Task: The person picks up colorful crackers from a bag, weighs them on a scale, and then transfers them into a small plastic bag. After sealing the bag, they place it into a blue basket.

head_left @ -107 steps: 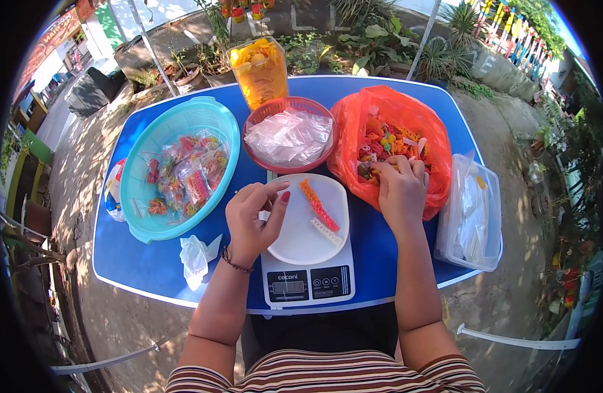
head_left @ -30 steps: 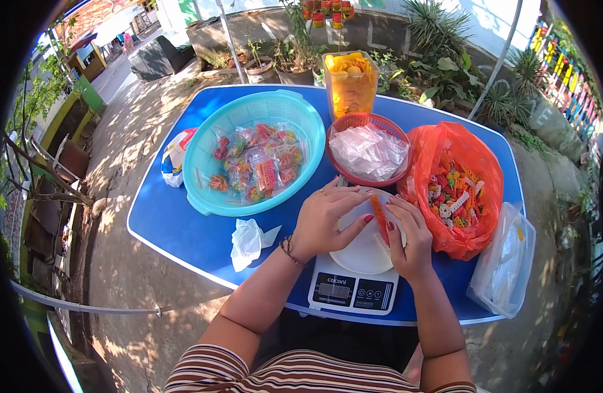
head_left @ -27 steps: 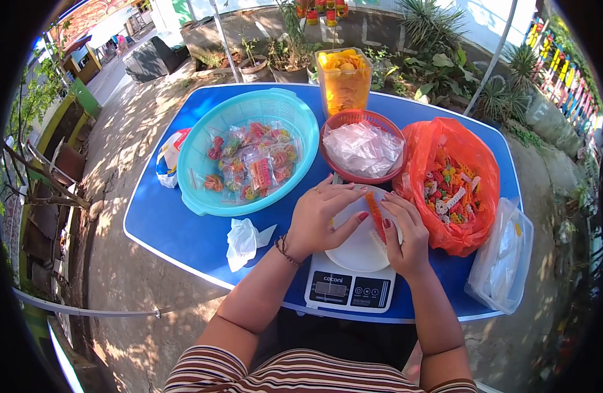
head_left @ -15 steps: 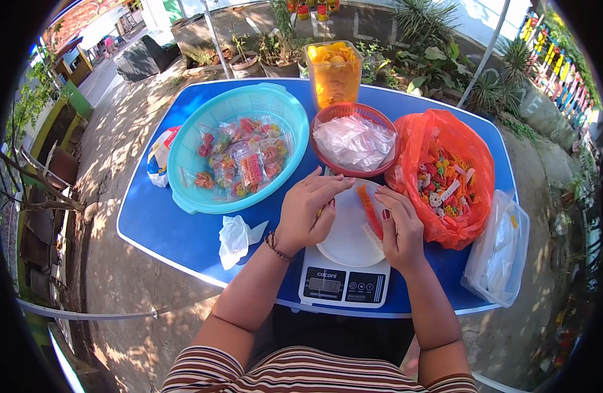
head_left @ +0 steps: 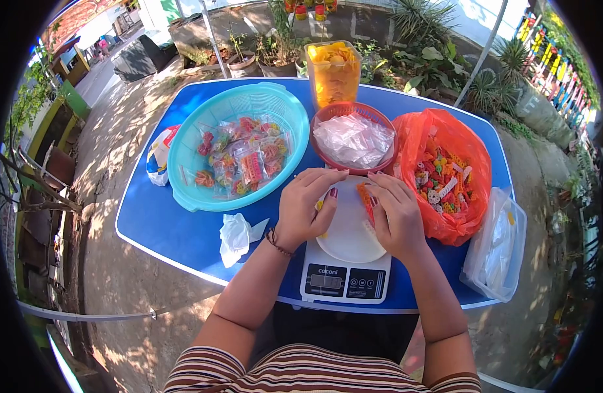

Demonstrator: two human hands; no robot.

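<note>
A white round plate (head_left: 346, 232) rests on the digital kitchen scale (head_left: 314, 298), which bears the name "coconi". My left hand (head_left: 308, 204) is cupped over the plate's left side, fingers stretched and thumb apart; a bit of yellow shows beneath it. On the plate's right side lie orange and red ridged snack pieces (head_left: 365, 198), partly hidden under my right hand (head_left: 400, 216). That hand is arched with fingers extended, its fingertips close to those of the left at the plate's far edge. Neither hand visibly grips anything.
A turquoise basin (head_left: 190, 147) with small filled bags stands left. Behind the plate is a red basket (head_left: 321, 147) of clear bags, then a tub of orange pieces (head_left: 334, 75). To the right are an orange bag of colourful snacks (head_left: 413, 131) and a clear box (head_left: 491, 262). Crumpled plastic (head_left: 234, 239) lies left.
Both hands have drawn inward over the plate, and their fingertips are nearer each other. My right hand now covers more of the red and orange pieces.
</note>
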